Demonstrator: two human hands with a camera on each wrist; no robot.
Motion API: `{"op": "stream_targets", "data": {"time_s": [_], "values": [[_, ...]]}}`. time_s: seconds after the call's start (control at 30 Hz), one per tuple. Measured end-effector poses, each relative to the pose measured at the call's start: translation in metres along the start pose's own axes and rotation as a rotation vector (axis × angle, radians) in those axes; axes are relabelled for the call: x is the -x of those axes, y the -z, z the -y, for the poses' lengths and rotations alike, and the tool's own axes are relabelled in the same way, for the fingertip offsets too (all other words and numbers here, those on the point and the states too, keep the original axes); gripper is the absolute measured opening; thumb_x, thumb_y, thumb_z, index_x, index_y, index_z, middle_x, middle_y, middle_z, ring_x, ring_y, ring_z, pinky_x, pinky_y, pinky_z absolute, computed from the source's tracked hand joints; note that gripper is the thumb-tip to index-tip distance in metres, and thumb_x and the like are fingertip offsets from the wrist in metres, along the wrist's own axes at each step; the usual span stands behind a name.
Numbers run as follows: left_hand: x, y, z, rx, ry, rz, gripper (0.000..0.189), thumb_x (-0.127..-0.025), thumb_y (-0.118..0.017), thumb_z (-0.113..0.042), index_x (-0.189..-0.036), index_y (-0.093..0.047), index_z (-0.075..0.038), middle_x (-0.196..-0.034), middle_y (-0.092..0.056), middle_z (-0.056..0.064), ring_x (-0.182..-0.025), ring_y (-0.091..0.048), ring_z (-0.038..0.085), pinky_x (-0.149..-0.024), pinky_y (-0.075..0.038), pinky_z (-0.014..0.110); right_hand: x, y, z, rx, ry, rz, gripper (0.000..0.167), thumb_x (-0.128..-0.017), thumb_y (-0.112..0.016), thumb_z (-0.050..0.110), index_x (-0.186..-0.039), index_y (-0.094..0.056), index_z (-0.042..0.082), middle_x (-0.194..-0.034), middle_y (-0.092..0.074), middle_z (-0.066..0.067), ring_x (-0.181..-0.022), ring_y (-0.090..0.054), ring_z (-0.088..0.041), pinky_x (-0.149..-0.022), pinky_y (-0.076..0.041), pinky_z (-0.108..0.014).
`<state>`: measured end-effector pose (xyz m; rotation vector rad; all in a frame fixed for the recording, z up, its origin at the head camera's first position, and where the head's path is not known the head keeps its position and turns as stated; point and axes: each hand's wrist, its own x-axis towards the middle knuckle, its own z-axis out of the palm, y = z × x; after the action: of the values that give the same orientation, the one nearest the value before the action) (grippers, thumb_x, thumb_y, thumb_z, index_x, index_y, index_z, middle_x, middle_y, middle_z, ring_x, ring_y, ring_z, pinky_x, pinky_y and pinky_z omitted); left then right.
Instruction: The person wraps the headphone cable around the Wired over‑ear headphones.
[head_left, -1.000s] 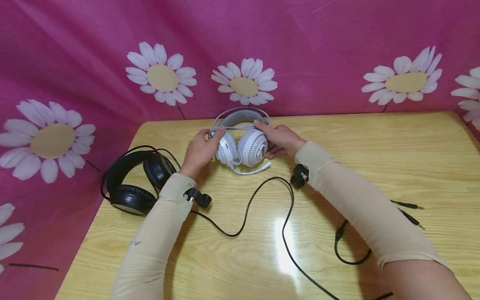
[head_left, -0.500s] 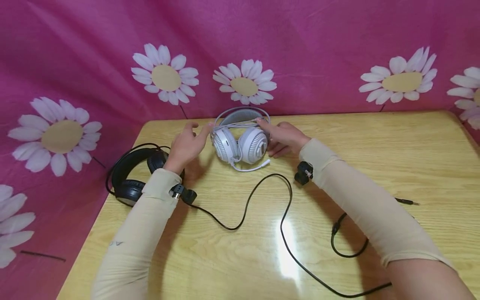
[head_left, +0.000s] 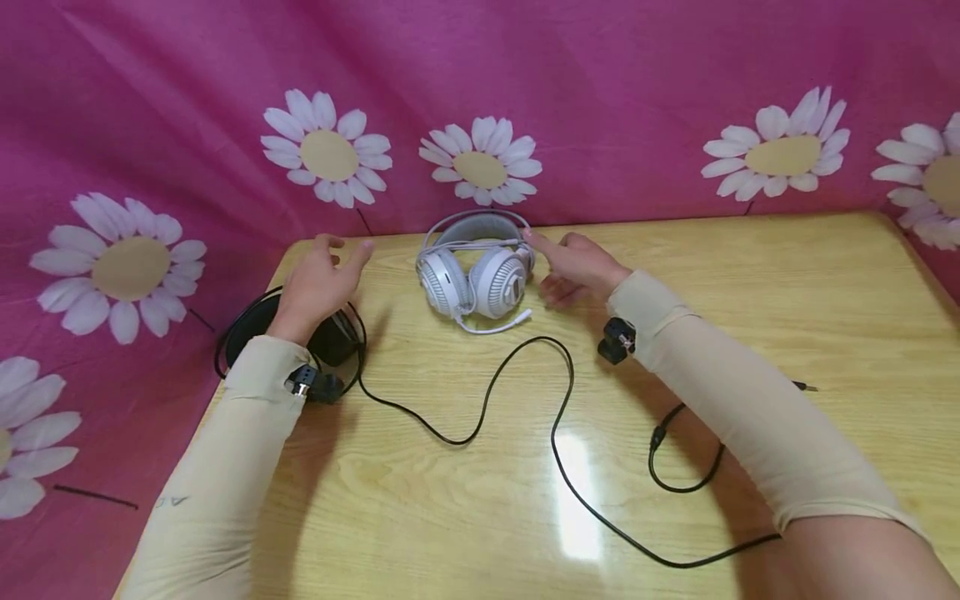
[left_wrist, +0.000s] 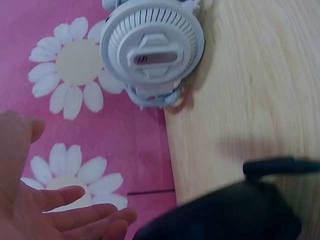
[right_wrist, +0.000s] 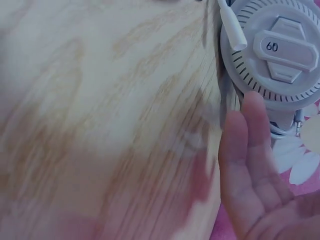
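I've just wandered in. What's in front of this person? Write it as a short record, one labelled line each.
Surface: pale wood-grained table
Backdrop: magenta cloth printed with white daisies
Far edge: white over-ear headset with boom microphone
Left side: black over-ear headset, partly hidden
Cable: thin black cord winding across the table
Left hand: holding nothing
Right hand: fingers extended beside the white headset, contact unclear

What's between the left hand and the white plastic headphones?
In the head view, only bare yellow wood-grained tabletop lies between the left hand and the white headphones.
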<state>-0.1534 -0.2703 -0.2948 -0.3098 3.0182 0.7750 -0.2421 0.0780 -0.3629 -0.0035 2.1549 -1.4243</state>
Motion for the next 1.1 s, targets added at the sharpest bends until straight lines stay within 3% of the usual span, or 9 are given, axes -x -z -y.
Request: {"op": "stream_targets", "data": {"time_s": [0.17,0.3,0.47,0.6,0.8,0.93,1.1], "values": [[0.005,0.012,0.009,-0.041,-0.011,-0.035,0.088,-0.096,-0.043,-0.074,-0.149,-0.043,-0.003,-0.147,-0.055,0.026,-0.134,-0.052,0.045,-0.112,-0.035,0.063,0.005,0.002,-0.001,0.087,0.061,-0.055,0.064,-0.095,-0.046,0.074,-0.104,-0.043,0.012,-0.093,-0.066,-0.010,-0.073,-0.073,-0.023,-0.073,-0.064,-0.040],[0.009,0.021,0.017,-0.074,-0.004,-0.042,0.086,-0.096,-0.044,-0.072,-0.147,-0.044,-0.003,-0.147,-0.055,0.028,-0.134,-0.050,0.048,-0.112,-0.031,0.063,0.010,0.006,-0.002,0.236,0.151,-0.141,0.061,-0.098,-0.048,0.069,-0.101,-0.050,0.008,-0.089,-0.068,-0.010,-0.075,-0.078,-0.029,-0.075,-0.064,-0.040],[0.019,0.031,0.033,-0.108,0.011,-0.067,0.088,-0.097,-0.043,-0.071,-0.147,-0.044,0.000,-0.148,-0.053,0.030,-0.134,-0.047,0.051,-0.110,-0.031,0.065,0.018,0.010,-0.001,0.400,0.243,-0.279,0.060,-0.097,-0.048,0.070,-0.096,-0.056,0.010,-0.079,-0.074,-0.010,-0.070,-0.075,-0.028,-0.075,-0.051,-0.034],[0.032,0.034,0.056,-0.178,0.047,-0.083,0.090,-0.097,-0.040,-0.072,-0.146,-0.044,0.004,-0.144,-0.053,0.033,-0.129,-0.049,0.054,-0.107,-0.036,0.067,0.026,0.009,0.000,0.410,0.288,-0.296,0.058,-0.098,-0.049,0.068,-0.092,-0.058,0.011,-0.077,-0.074,-0.010,-0.073,-0.073,-0.031,-0.071,-0.048,-0.034],[0.050,0.031,0.090,-0.190,0.162,-0.014,0.101,-0.096,-0.034,-0.077,-0.153,-0.033,0.006,-0.148,-0.037,0.042,-0.130,-0.035,0.065,-0.102,-0.033,0.077,0.029,0.001,0.002,0.438,0.368,-0.341,0.056,-0.098,-0.051,0.065,-0.081,-0.061,0.012,-0.069,-0.062,-0.002,-0.069,-0.061,-0.024,-0.061,-0.044,-0.033],[0.059,0.023,0.096,-0.153,0.186,0.018,0.105,-0.095,-0.032,-0.079,-0.155,-0.027,0.007,-0.151,-0.025,0.048,-0.130,-0.029,0.070,-0.106,-0.028,0.077,0.035,-0.010,0.006,0.436,0.413,-0.363,0.055,-0.098,-0.054,0.063,-0.078,-0.060,0.012,-0.068,-0.056,0.000,-0.068,-0.055,-0.021,-0.061,-0.041,-0.032],[0.060,0.012,0.094,-0.166,0.200,0.069,0.108,-0.094,-0.026,-0.082,-0.157,-0.022,0.005,-0.153,-0.021,0.048,-0.130,-0.032,0.073,-0.107,-0.030,0.077,0.044,-0.029,0.003,0.411,0.417,-0.329,0.056,-0.098,-0.052,0.065,-0.075,-0.057,0.014,-0.067,-0.049,0.001,-0.068,-0.048,-0.020,-0.063,-0.038,-0.032]]}}
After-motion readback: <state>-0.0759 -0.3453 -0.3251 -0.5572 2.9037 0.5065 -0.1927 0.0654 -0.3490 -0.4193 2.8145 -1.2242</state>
